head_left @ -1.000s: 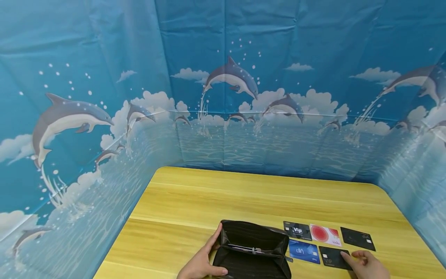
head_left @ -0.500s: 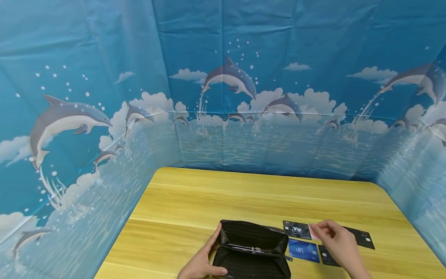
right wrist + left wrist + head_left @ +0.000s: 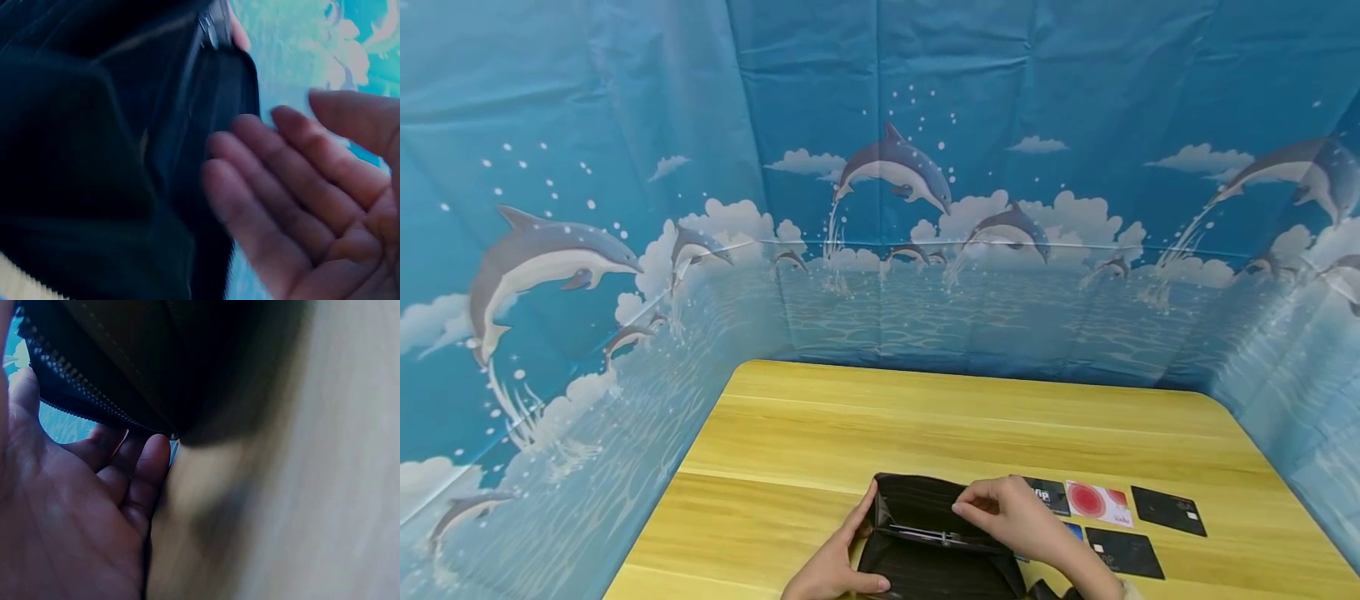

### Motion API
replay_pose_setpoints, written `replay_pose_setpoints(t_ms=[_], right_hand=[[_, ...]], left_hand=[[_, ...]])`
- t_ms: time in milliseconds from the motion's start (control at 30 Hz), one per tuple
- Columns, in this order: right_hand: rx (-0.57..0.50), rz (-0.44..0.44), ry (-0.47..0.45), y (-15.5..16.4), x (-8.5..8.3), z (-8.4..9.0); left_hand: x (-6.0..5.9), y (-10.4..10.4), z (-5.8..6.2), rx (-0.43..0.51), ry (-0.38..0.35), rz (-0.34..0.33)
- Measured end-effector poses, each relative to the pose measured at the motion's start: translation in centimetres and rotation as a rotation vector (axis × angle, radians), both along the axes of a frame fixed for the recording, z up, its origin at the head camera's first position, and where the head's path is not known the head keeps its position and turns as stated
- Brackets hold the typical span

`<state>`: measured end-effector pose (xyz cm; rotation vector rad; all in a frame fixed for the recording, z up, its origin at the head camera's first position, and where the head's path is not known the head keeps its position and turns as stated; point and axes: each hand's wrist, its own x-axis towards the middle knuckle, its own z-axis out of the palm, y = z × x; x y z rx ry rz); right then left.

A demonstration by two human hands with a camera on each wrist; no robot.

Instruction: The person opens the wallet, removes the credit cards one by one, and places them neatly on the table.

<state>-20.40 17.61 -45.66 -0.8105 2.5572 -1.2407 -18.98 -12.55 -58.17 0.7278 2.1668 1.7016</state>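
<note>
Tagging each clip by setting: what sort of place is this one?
Probably a staged recording booth, not a lived-in room: a wooden table is walled on three sides by a creased blue dolphin-print sheet, and cards lie in neat rows beside an open black wallet.

**One wallet, five cards, two hands**

One open black zip wallet (image 3: 936,533) lies on the single wooden tabletop (image 3: 925,425). Right of the wallet lie five cards: three black (image 3: 1168,510), one white with a red disc (image 3: 1099,502), one blue, mostly hidden. Two hands are at the wallet.
</note>
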Motion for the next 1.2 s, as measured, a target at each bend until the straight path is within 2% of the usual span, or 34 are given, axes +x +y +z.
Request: replay_pose_setpoints(t_ms=[100, 233, 400, 567, 800, 967, 1200], right_hand=[[0.05, 0.057, -0.02, -0.8, -0.5, -0.6], [0.11, 0.073, -0.012, -1.4, -0.9, -1.6], [0.109, 0.093, -0.046, -1.5, -0.9, -2.5], [0.112, 0.08, -0.072, -1.5, -0.9, -2.9], [0.166, 0.059, -0.049, -1.7, -1.1, -3.0], [0.181, 0.052, -0.038, -1.8, -1.1, -3.1], [0.142, 0.058, -0.028, -1.7, -1.2, -3.2]], left_hand=[[0.0, 0.0, 0.0, -0.01, -0.008, 0.003], [0.2, 0.0, 0.1, 0.003, -0.049, 0.012], [0.4, -0.1, 0.2, 0.021, -0.078, 0.018], [0.4, -0.1, 0.1, 0.026, -0.069, 0.01], [0.0, -0.1, 0.0, 0.018, 0.0, -0.005], [0.0, -0.1, 0.0, 0.053, -0.001, -0.017], [0.2, 0.0, 0.2, 0.009, -0.009, 0.006]])
